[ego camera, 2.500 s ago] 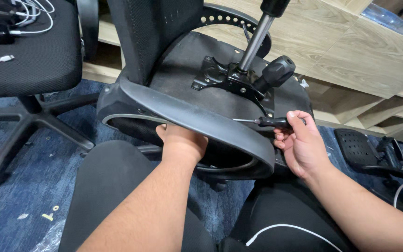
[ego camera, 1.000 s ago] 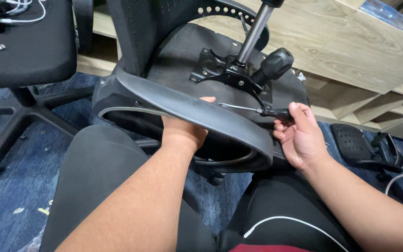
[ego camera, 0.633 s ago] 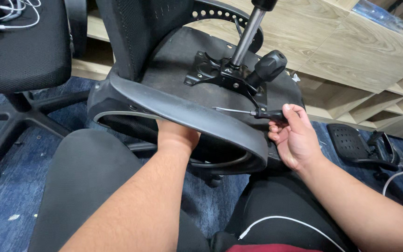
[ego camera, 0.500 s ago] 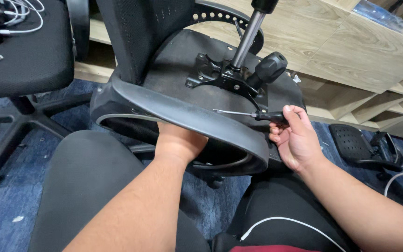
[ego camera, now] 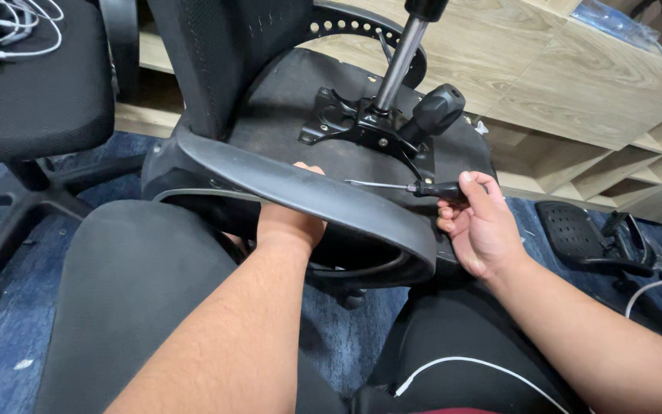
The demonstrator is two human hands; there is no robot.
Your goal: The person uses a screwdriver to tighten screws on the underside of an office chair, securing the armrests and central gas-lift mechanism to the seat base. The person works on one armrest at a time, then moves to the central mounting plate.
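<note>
An upturned black office chair lies across my lap, its seat underside [ego camera: 285,130] facing me with a metal mounting plate [ego camera: 358,126], a chrome gas cylinder [ego camera: 396,65] and a black knob [ego camera: 438,107]. The black armrest loop [ego camera: 323,199] crosses in front. My left hand [ego camera: 289,222] reaches under and behind the armrest, with a fingertip showing above it; the fingers are mostly hidden. My right hand [ego camera: 476,226] grips a small black-handled screwdriver [ego camera: 415,188], whose thin shaft points left over the armrest toward the seat underside.
A second black chair [ego camera: 32,84] with white cables on its seat stands at the left. Light wooden shelving [ego camera: 599,92] runs behind. A detached black perforated chair part [ego camera: 584,241] lies on the blue carpet at the right. A white cable [ego camera: 453,368] crosses my dark trousers.
The view drifted slightly. My left hand shifted behind the armrest, a fingertip appearing above it, dropping away, then showing again. The screwdriver in my right hand stayed level, pointing left.
</note>
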